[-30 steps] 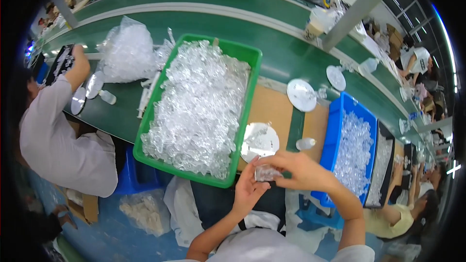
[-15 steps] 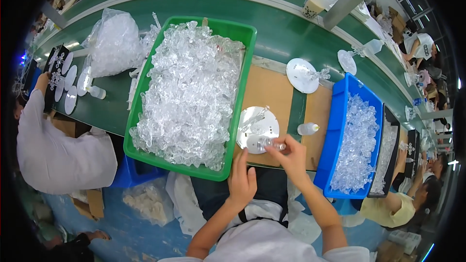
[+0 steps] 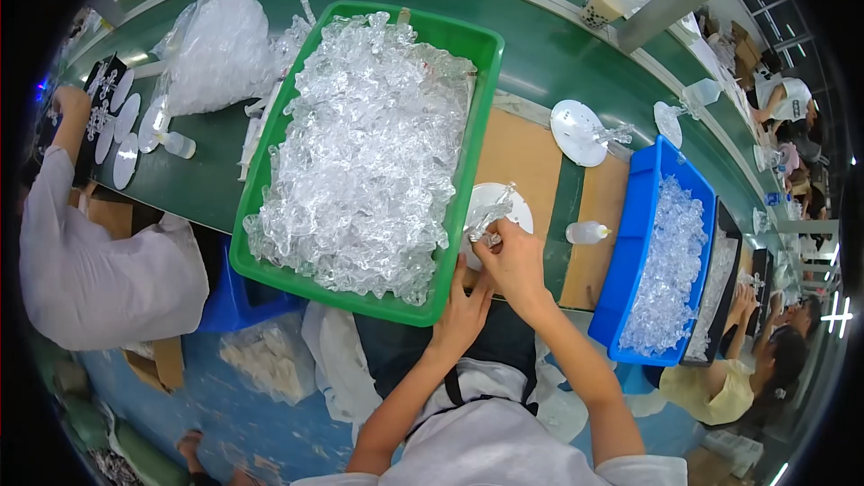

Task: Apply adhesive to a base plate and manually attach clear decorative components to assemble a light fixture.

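A long green desk (image 3: 549,54) curves across a crowded workshop, with other workers seated along it; on it, right in front of the person, stands a green tray (image 3: 481,81) heaped with clear plastic pieces (image 3: 369,144). Just right of the green tray lies a white round plate (image 3: 520,207) on a brown board (image 3: 522,148); the right hand (image 3: 513,256) rests over the plate's near edge, its grip closed on a small clear plastic part (image 3: 490,216) held above the plate. The left hand (image 3: 463,310) sits at the near right corner of the green tray, fingers loosely curled and touching the tray rim; whether it holds anything cannot be told. Further right of the green tray, a small white squeeze bottle (image 3: 585,232) lies on its side on the board, and beyond it a blue bin (image 3: 634,234) holds more clear pieces; behind the board rests a second white disc (image 3: 576,132). Left of the green tray sits a clear bag (image 3: 220,49) of parts; a person in a pale shirt (image 3: 99,261) works there over white discs (image 3: 126,126).
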### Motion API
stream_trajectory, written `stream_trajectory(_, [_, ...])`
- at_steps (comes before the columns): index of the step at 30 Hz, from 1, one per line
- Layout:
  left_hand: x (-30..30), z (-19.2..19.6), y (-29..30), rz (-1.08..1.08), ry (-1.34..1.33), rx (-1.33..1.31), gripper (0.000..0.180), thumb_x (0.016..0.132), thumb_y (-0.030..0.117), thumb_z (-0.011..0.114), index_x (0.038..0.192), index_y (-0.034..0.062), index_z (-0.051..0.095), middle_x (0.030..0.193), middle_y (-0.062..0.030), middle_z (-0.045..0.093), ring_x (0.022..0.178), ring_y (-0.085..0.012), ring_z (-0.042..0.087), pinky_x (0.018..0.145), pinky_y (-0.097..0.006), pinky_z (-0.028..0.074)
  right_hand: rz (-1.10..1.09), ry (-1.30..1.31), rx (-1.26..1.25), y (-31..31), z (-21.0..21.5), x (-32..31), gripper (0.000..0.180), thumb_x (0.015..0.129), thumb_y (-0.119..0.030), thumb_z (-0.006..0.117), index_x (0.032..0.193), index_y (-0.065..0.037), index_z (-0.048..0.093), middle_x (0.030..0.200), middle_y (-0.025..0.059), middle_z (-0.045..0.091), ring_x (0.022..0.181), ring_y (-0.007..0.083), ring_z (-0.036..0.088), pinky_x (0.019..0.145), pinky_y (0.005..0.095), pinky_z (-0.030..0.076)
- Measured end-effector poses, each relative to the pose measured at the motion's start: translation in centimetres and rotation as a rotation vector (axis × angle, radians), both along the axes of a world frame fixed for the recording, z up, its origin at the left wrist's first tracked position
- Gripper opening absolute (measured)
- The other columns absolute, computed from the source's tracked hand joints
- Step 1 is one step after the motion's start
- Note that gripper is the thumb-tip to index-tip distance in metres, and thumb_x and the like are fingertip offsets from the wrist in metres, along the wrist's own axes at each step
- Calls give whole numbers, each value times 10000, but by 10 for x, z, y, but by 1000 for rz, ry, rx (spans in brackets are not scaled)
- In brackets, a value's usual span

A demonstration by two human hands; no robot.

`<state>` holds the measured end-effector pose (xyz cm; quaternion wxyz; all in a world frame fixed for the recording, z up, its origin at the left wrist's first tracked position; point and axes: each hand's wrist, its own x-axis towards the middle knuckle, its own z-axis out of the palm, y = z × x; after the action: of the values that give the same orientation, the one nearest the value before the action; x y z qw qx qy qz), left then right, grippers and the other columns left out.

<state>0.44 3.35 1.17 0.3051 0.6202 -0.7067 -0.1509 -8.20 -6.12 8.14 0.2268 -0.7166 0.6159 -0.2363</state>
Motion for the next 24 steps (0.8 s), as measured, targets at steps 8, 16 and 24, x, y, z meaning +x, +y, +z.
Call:
stream_trajectory(8, [3, 0, 2, -32, -30, -16, 408, 815, 239, 648, 1206, 158, 563, 1333, -203, 392, 1202, -406, 415, 951, -473, 405, 57, 251, 3, 6, -5, 14, 249, 733, -184, 687, 777, -3, 522, 749, 177, 603, 609, 342, 601, 533, 406, 478])
stream_trajectory(16, [5, 5, -7, -134, 172, 51, 490, 801, 157, 625, 1263, 50, 500, 1408, -298, 235, 1306, -469, 237, 1058, -516, 251, -44, 84, -165, 9, -11, 6, 293, 767, -270, 699, 770, -11, 562, 653, 136, 607, 556, 274, 613, 485, 361, 469])
stream_trajectory(24, [7, 10, -11, -180, 61, 71, 676, 773, 259, 639, 1362, 56, 376, 1435, -304, 192, 1326, -474, 185, 1081, -528, 181, 157, -8, 27, 16, 23, -23, 323, 772, -237, 657, 1023, -37, 627, 754, 166, 646, 676, 280, 648, 615, 356, 506])
